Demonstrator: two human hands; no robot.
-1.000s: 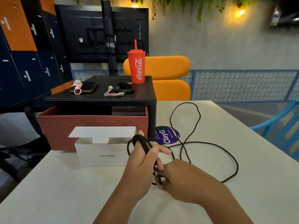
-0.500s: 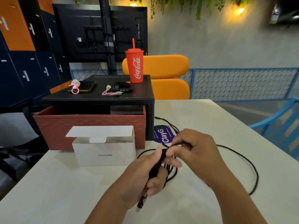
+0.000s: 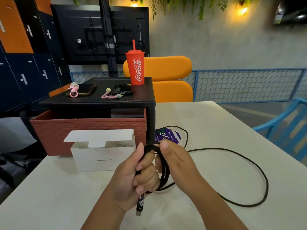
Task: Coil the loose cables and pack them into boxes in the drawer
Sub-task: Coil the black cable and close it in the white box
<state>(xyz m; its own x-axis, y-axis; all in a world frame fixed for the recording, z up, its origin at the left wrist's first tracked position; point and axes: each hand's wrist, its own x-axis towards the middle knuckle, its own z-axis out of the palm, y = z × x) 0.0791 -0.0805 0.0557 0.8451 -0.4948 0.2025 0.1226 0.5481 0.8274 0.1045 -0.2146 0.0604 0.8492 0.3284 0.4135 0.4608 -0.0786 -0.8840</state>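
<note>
A long black cable (image 3: 259, 166) lies in a wide loop on the white table (image 3: 49, 188), running back to my hands. My left hand (image 3: 134, 178) grips several coiled turns of it, and the USB plug (image 3: 139, 208) hangs below my fist. My right hand (image 3: 176, 160) pinches the cable at the top of the coil, right beside my left thumb. An open white cardboard box (image 3: 99, 156) stands just left of my hands. Behind it, the brick-red drawer (image 3: 89, 128) is pulled out from under a black stand (image 3: 99, 100).
On the black stand sit a red cup with a straw (image 3: 137, 68), a phone (image 3: 83, 91), a short pink cable (image 3: 110, 95) and a small black device (image 3: 123, 91). A purple sticker (image 3: 171, 135) lies on the table. A blue chair (image 3: 285, 127) is at the right edge.
My right hand brought another turn of cable up to the top of the coil in my left hand. The loose loop on the table has shrunk and shifted right.
</note>
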